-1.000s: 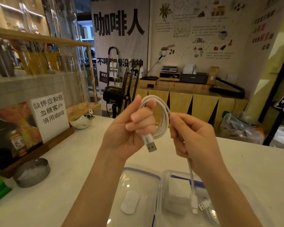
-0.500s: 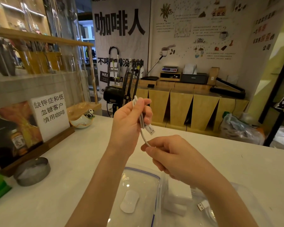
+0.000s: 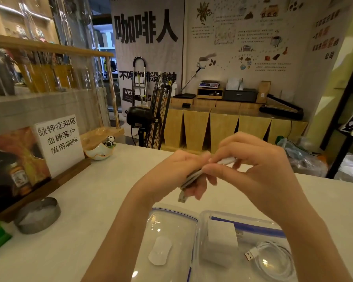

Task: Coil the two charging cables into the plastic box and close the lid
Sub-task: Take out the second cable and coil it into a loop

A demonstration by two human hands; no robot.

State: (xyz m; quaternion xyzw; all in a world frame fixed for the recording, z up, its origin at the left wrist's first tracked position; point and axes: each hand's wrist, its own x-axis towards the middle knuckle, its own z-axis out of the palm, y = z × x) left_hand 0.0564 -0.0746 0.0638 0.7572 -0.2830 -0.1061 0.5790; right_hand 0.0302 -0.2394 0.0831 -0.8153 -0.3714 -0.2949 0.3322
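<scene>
A coiled white charging cable [image 3: 194,177] is held flat between both hands above the counter, its USB plug [image 3: 182,198] hanging below. My left hand [image 3: 177,171] grips the coil from the left. My right hand [image 3: 251,165] pinches its other end, fingers curled over it. Below them lies the clear plastic box [image 3: 243,224] with a second coiled white cable [image 3: 273,259] and a white charger block [image 3: 222,235] inside. The box's clear lid [image 3: 171,220] lies open to the left of the box, with a white oval piece [image 3: 160,253] on it.
A round metal tin [image 3: 38,215] stands on the white counter at the left, in front of a wooden sign stand [image 3: 55,143]. A small panda dish [image 3: 100,151] sits behind it. A black fan [image 3: 151,115] and wooden cabinets lie beyond the counter's far edge.
Both hands have come lower, closer to the box. The loose end that hung from my right hand is now gathered into the coil, which lies flatter between both hands.
</scene>
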